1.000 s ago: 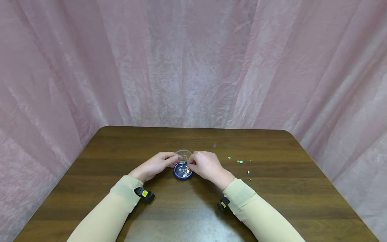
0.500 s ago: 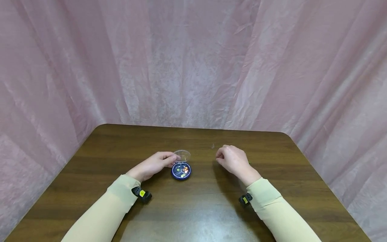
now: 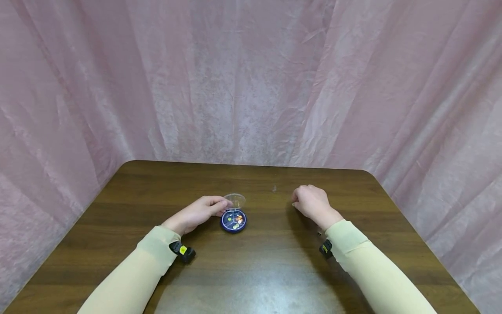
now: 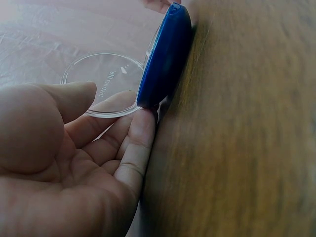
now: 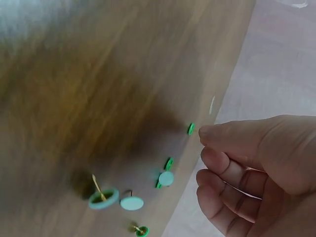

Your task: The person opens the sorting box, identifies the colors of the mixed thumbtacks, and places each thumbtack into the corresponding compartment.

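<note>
The round blue case lies on a brown wooden table, its clear lid raised at the case's far side. Inside, between pale dividers, we see small pieces, yellow-green and orange, too small to make out fully. The person's left hand comes from the left of the case, holding the clear lid between thumb and fingers, one fingertip touching the case's blue side. The right hand is well apart, to the right of the case; its fingers are loosely bent and free. Near that hand, also right of the case, we find several thumbtacks, pale and bright green, scattered on the tabletop, some showing gold-coloured pins. Beyond the case hangs a pink curtain.
</note>
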Demonstrator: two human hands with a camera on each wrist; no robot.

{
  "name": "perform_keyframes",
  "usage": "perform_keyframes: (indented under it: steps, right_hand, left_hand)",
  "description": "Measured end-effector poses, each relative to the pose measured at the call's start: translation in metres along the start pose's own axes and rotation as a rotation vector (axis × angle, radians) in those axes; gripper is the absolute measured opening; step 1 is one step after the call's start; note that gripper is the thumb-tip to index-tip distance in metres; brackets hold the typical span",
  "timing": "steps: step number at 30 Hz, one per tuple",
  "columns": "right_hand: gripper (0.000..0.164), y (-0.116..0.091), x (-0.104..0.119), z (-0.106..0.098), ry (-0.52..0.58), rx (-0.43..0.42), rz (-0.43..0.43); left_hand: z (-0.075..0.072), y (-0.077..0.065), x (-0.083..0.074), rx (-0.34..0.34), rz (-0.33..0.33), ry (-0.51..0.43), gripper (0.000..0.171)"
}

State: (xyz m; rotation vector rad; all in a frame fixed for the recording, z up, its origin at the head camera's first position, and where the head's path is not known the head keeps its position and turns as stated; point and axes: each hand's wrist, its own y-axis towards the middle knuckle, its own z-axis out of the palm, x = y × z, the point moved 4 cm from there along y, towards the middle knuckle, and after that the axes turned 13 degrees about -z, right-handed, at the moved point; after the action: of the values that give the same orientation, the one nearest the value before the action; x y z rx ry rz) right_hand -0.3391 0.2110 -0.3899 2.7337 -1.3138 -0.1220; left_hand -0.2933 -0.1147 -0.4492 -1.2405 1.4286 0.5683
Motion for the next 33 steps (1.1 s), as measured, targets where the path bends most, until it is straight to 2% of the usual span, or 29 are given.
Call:
perform_keyframes:
  steps: [3,9,19,33]
  right_hand:
    - [0.005,0.0017,-0.0034,-0.0001,-0.009,0.02,0.017]
    - [0.019,0.0047,-0.0096,0.0049,-0.009,0.015,0.036]
    - [0.015,0.0091,-0.0076,0.0081,-0.021,0.003,0.042]
    - [0.024,0.0081,-0.0008,0.0064,-0.018,0.018,0.017]
  left_hand:
    - [-0.0002,-0.0007,0.0007,-0.001,-0.001,0.007,0.039]
    - [0.0002,-0.0009,-0.0009,0.009,-0.001,0.003,0.039]
    - [0.0,-0.0012,0.0008,0.008,0.006,-0.002,0.039]
    - [0.0003,-0.0011,0.0014,-0.009,-0.007,-0.003,0.038]
